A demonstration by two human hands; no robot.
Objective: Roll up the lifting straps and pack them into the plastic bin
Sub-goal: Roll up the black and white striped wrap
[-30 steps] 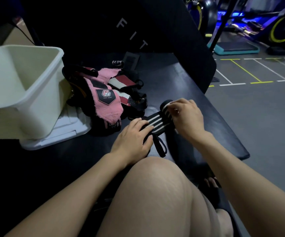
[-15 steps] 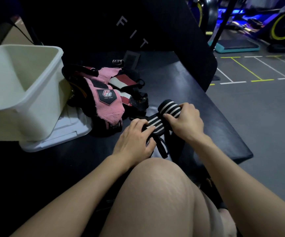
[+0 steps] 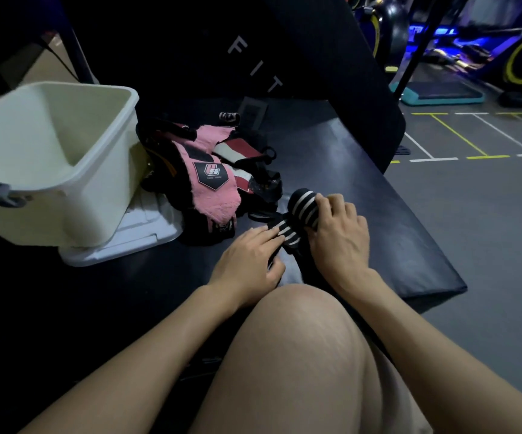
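A dim gym is lying all around, blue light glowing on the machines in the far right corner and yellow lines running across the grey floor [image 3: 472, 214]; in front of the seated person a black padded bench [image 3: 363, 183] is carrying everything. Near its right edge the right hand [image 3: 338, 242] is curling over a black-and-white striped strap [image 3: 303, 208], its grip closing round the rolled end; the left hand [image 3: 250, 261] is pressing the flat unrolled part down against the pad with fairly straight fingers, not clenching, while the tail is disappearing beneath that hand. Compared with a second ago the roll is looking fatter and is sitting nearer the left hand, so the flat stretch between the two hands is getting short; by my reckoning the rolling of this strap is well along, with only the tail left to wind in. At the bench's left edge the white plastic bin [image 3: 103, 195] is standing on its lid [image 3: 134, 242], showing nothing inside from here; just beside it, between bin and hands, a heap of pink and red straps [image 3: 209, 186] is waiting unrolled, so most of the job is still lying ahead.
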